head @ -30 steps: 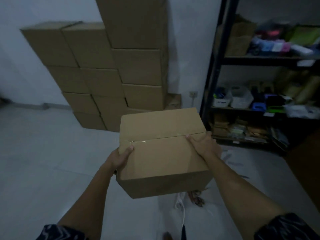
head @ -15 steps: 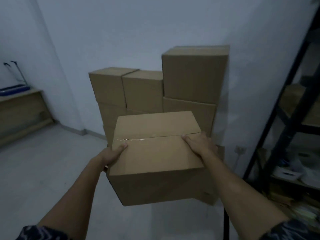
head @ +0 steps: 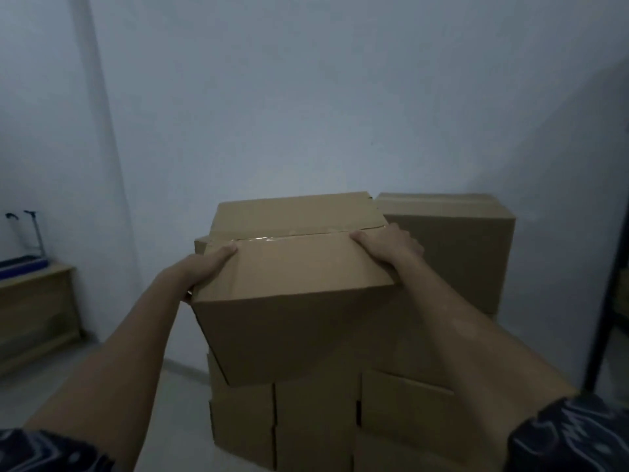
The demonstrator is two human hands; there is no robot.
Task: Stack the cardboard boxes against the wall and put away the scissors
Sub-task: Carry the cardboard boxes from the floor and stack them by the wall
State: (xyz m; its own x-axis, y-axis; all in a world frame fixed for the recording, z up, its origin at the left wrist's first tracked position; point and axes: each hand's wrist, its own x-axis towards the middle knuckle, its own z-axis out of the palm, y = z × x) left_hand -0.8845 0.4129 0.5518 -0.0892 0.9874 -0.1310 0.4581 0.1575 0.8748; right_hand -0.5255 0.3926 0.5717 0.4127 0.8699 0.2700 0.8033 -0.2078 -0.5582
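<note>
Up went the cardboard box [head: 292, 294], now over the stack [head: 313, 424]. Both hands [head: 207, 267] [head: 388, 245] grip its sides. Tilted, it could slip off.

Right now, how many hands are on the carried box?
2. The left hand grips the carried box at its left side; the right hand grips its right top edge.
</note>
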